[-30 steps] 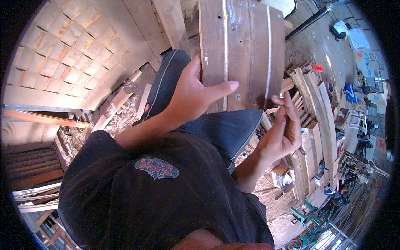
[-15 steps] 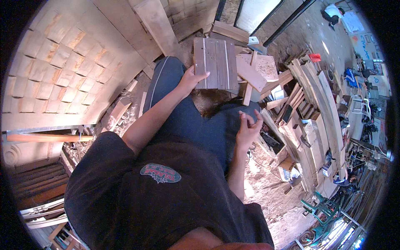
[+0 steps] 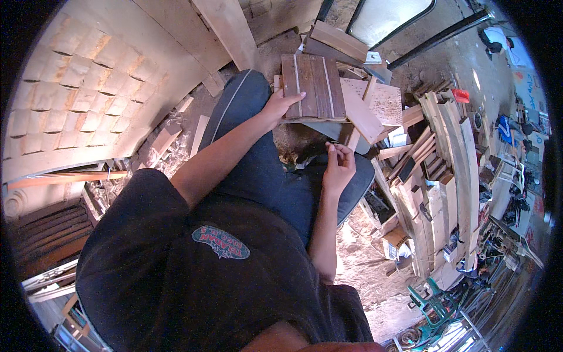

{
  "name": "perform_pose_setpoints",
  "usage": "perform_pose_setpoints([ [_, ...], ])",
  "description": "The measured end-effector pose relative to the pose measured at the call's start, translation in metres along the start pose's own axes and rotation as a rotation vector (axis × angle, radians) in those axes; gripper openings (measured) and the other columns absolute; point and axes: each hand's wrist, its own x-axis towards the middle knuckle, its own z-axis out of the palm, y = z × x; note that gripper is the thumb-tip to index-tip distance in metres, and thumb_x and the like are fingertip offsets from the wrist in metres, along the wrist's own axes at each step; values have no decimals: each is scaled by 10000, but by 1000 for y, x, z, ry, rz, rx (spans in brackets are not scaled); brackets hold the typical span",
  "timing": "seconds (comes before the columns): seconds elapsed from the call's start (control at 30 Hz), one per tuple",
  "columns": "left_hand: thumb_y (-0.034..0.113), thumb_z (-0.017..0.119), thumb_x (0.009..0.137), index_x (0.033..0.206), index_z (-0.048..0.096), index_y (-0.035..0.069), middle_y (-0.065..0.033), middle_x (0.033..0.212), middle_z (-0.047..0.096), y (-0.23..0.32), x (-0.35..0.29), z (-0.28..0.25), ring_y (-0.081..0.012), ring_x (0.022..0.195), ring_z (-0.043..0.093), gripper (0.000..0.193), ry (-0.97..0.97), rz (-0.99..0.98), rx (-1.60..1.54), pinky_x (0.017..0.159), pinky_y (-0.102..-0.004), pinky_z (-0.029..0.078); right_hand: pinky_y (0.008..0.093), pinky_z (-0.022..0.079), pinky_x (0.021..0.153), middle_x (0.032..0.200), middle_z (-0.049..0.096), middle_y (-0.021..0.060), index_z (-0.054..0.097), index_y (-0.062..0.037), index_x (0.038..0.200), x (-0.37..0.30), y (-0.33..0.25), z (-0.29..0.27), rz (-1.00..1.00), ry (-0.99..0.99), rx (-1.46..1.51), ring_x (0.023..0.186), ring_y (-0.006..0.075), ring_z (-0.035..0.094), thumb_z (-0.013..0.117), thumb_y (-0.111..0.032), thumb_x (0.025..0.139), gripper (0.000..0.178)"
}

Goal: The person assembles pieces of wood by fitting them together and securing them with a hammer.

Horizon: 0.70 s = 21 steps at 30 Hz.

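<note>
My left hand (image 3: pixel 280 108) grips the near left edge of a dark brown slatted wooden panel (image 3: pixel 319 88), its thumb lying on the top face. Pale stripes run between the slats. The panel sits beyond my knees, above a grey flat surface (image 3: pixel 328 129). Over my right thigh, my right hand (image 3: pixel 339 167) is closed in a pinch, apart from the panel's near edge. Whatever is between those fingertips is too small to make out. A loose pale board (image 3: pixel 360 119) and a narrow wood strip (image 3: pixel 353 139) lie just right of the panel.
A speckled pale board (image 3: pixel 387 102) lies behind the loose pieces. Long timber planks (image 3: pixel 466 176) are stacked at the right. A large panel with woven-looking squares (image 3: pixel 88 88) leans at the left. A green plastic chair (image 3: pixel 434 308) stands at lower right; another person (image 3: pixel 495 38) is far off.
My right hand has moved left toward the panel, and its fingers have drawn together into a pinch. My left hand still holds the panel. The whole view has shifted slightly.
</note>
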Motion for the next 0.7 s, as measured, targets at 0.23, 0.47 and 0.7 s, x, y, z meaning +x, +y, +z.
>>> perform_pose_setpoints([
  [0.23,290,633,913,1305,428,-59,-147,1143,641,-8,-12,-15,-233,1035,622,563,113,-97,397,927,-355,468,281,467,738,846,648,72,621,24,885,23,9,20,7,-35,-134,788,134,579,678,-97,861,136],
  [0.47,309,551,925,1275,358,-67,-336,963,611,8,-27,-14,-417,810,666,549,174,58,1196,687,-488,556,286,462,726,797,631,80,634,40,889,46,16,37,-39,-55,-168,759,149,569,695,-99,839,160],
  [0.7,275,631,891,1078,600,-48,-233,957,661,48,-81,3,-374,874,653,375,-139,512,1184,818,-411,521,245,487,757,867,682,65,685,31,945,30,6,47,-95,-147,-293,805,106,613,697,-69,847,140],
])
